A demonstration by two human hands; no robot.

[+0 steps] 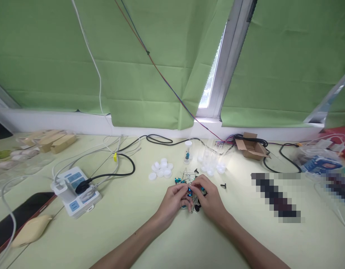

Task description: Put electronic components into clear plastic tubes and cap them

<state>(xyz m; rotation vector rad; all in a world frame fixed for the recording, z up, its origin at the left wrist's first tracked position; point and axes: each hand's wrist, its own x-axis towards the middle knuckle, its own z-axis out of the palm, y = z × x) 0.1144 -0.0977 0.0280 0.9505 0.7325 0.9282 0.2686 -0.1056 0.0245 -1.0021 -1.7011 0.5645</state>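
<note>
My left hand (pixel 174 201) and my right hand (pixel 208 197) meet over a pile of small parts at the table's middle. Their fingertips pinch a small shiny blue metal part (pixel 190 192) from both sides; its exact kind is too small to make out. Thin silver rods (pixel 188 176) stick out just beyond the fingers. Teal metal pieces (pixel 177 180) lie beside my left fingertips, and a round black piece (pixel 197 207) sits under my right hand. My fingers hide part of the pile.
White round caps (pixel 161 169) cluster behind the left hand. A capped clear tube (pixel 187 153) holding a teal part stands behind, beside several clear tubes (pixel 208 160). A black T-shaped piece (pixel 223 185), an open cardboard box (pixel 251 146) and a power strip (pixel 75 190) flank the hands.
</note>
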